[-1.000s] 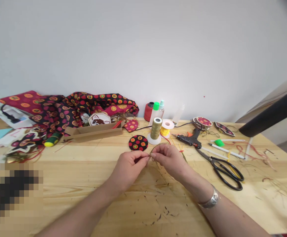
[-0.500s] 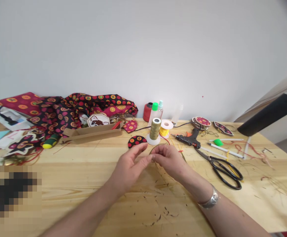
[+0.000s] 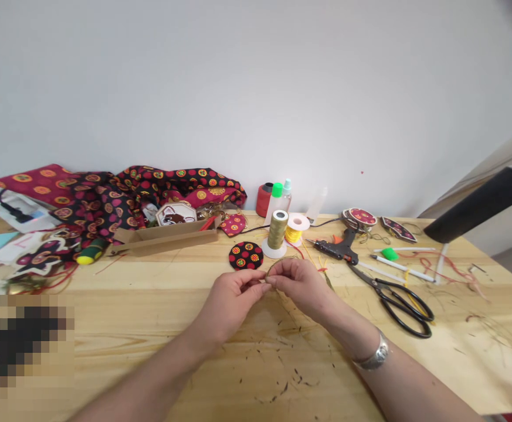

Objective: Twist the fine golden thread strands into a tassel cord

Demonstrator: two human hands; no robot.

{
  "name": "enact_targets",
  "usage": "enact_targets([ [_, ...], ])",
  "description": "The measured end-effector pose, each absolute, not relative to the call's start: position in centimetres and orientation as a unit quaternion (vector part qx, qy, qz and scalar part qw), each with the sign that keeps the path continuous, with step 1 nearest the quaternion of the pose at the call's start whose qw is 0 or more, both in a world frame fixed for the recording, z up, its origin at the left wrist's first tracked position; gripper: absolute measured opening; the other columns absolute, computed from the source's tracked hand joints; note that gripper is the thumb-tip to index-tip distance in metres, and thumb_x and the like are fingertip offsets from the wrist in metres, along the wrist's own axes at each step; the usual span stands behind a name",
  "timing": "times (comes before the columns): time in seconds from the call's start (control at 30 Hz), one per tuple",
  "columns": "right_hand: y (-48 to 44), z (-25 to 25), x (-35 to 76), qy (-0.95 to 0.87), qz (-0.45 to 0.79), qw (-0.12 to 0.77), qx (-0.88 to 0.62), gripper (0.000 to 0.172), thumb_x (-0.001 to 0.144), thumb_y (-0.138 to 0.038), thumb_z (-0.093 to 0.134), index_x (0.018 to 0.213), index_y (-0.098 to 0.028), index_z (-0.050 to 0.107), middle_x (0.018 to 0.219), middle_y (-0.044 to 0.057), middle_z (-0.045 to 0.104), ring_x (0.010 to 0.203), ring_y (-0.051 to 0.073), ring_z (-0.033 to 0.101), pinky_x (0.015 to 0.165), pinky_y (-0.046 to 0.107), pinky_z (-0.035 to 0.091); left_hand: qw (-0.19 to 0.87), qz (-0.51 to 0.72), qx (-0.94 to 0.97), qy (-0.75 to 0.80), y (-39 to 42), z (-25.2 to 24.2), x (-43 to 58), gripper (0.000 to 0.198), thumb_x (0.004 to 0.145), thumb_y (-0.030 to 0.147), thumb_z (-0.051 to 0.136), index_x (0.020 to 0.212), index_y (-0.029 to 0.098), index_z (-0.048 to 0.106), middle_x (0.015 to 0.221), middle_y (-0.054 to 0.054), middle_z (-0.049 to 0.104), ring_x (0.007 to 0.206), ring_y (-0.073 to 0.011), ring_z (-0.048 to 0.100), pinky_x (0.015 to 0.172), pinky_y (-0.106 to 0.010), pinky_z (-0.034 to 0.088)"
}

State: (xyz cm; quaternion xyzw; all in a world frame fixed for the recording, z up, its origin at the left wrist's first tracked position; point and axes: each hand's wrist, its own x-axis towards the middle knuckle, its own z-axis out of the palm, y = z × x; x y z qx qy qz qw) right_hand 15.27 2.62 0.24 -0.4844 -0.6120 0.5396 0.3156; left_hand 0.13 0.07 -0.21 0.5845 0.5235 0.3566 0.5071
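My left hand (image 3: pixel 236 302) and my right hand (image 3: pixel 297 287) meet fingertip to fingertip over the middle of the wooden table (image 3: pixel 159 310). Both are closed in a pinch on a thin olive-gold cord, most of it hidden by the fingers. A silver bracelet (image 3: pixel 375 353) circles my right wrist. Just beyond my left hand lies a round patterned fabric piece (image 3: pixel 246 256), black with red and yellow motifs. Behind the hands stand a cone of olive-gold thread (image 3: pixel 277 230) and a spool of yellow cord (image 3: pixel 294 233).
Black-handled scissors (image 3: pixel 403 305) and a glue gun (image 3: pixel 337 249) lie to the right, near a white pen (image 3: pixel 405 268). Bottles (image 3: pixel 275 202) and a red thread cone (image 3: pixel 264 200) stand by the wall. At left are a cardboard tray (image 3: pixel 168 237) and bunched patterned fabric (image 3: pixel 106 199). Thread scraps litter the front.
My left hand's fingers have closed from a spread pose into a pinch and come up to the right fingertips. The round fabric piece is now more fully uncovered.
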Motion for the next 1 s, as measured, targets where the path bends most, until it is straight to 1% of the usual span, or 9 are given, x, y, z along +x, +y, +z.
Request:
enact_targets([
  [0.1,2.73,0.34,15.30,-0.609,0.541,0.308,-0.491,0.007,0.068,-0.019,0.056,0.063,-0.015,0.057,0.056,-0.003,0.051,0.049,0.007,0.040,0.047,0.020,0.030,0.473,0.350,0.599,0.543,0.07,-0.05,0.13,0.022,0.072,0.031,0.056,0.083,0.018,0.069,0.075,0.000,0.067,0.070,-0.0153,0.053,0.065,-0.024,0.040],
  [0.2,2.76,0.42,15.32,-0.605,0.546,0.302,-0.494,0.007,0.068,-0.019,0.056,0.063,-0.014,0.057,0.054,-0.004,0.049,0.047,0.006,0.037,0.045,0.020,0.027,0.451,0.347,0.604,0.557,0.04,0.14,0.09,0.018,0.071,0.029,0.056,0.077,0.018,0.070,0.068,0.001,0.064,0.065,-0.0141,0.051,0.062,-0.023,0.039],
  [0.27,2.74,0.45,15.34,-0.602,0.547,0.305,-0.495,0.008,0.068,-0.020,0.057,0.063,-0.014,0.057,0.054,-0.004,0.049,0.047,0.006,0.036,0.045,0.020,0.027,0.455,0.348,0.599,0.559,0.05,0.16,0.02,0.016,0.071,0.029,0.056,0.072,0.018,0.069,0.063,0.002,0.060,0.062,-0.0128,0.048,0.058,-0.022,0.037],
  [0.37,2.69,0.45,15.38,-0.598,0.549,0.315,-0.492,0.007,0.068,-0.020,0.057,0.063,-0.015,0.058,0.054,-0.004,0.050,0.047,0.006,0.037,0.045,0.021,0.027,0.488,0.354,0.574,0.554,0.14,-0.03,-0.09,0.016,0.071,0.031,0.057,0.069,0.018,0.067,0.059,0.003,0.055,0.055,-0.0101,0.043,0.052,-0.021,0.033],
  [0.5,2.63,0.51,15.42,-0.593,0.554,0.327,-0.484,0.008,0.068,-0.020,0.059,0.062,-0.015,0.057,0.055,-0.004,0.050,0.048,0.006,0.038,0.046,0.021,0.027,0.558,0.362,0.510,0.545,0.37,-0.37,-0.07,0.020,0.069,0.035,0.060,0.071,0.016,0.066,0.057,0.003,0.052,0.047,-0.0066,0.035,0.045,-0.020,0.025],
  [0.57,2.61,0.53,15.44,-0.591,0.558,0.331,-0.479,0.008,0.068,-0.021,0.059,0.062,-0.015,0.057,0.054,-0.004,0.050,0.047,0.006,0.037,0.045,0.021,0.027,0.587,0.367,0.481,0.538,0.43,-0.38,-0.03,0.020,0.067,0.034,0.062,0.072,0.015,0.066,0.058,0.003,0.053,0.047,-0.0062,0.036,0.045,-0.019,0.025],
  [0.7,2.59,0.46,15.49,-0.578,0.577,0.335,-0.469,0.010,0.068,-0.023,0.061,0.063,-0.015,0.057,0.054,-0.004,0.051,0.046,0.006,0.037,0.045,0.021,0.027,0.621,0.381,0.444,0.522,0.43,-0.25,-0.11,0.018,0.065,0.031,0.066,0.070,0.014,0.067,0.060,0.001,0.055,0.053,-0.0070,0.041,0.048,-0.018,0.029],
  [0.83,2.57,0.58,15.51,-0.575,0.589,0.338,-0.456,0.011,0.068,-0.024,0.061,0.064,-0.014,0.057,0.056,-0.003,0.052,0.048,0.006,0.038,0.045,0.021,0.026,0.658,0.389,0.410,0.499,0.50,-0.32,-0.26,0.017,0.064,0.030,0.068,0.068,0.014,0.067,0.058,0.000,0.054,0.052,-0.0059,0.040,0.044,-0.017,0.026],
  [1.0,2.50,0.84,15.49,-0.567,0.598,0.338,-0.455,0.013,0.068,-0.026,0.062,0.065,-0.014,0.056,0.055,-0.003,0.052,0.046,0.005,0.036,0.043,0.021,0.026,0.673,0.398,0.395,0.483,0.56,-0.42,-0.27,0.016,0.065,0.029,0.068,0.067,0.014,0.066,0.057,0.001,0.052,0.049,-0.0041,0.036,0.041,-0.016,0.022],
])
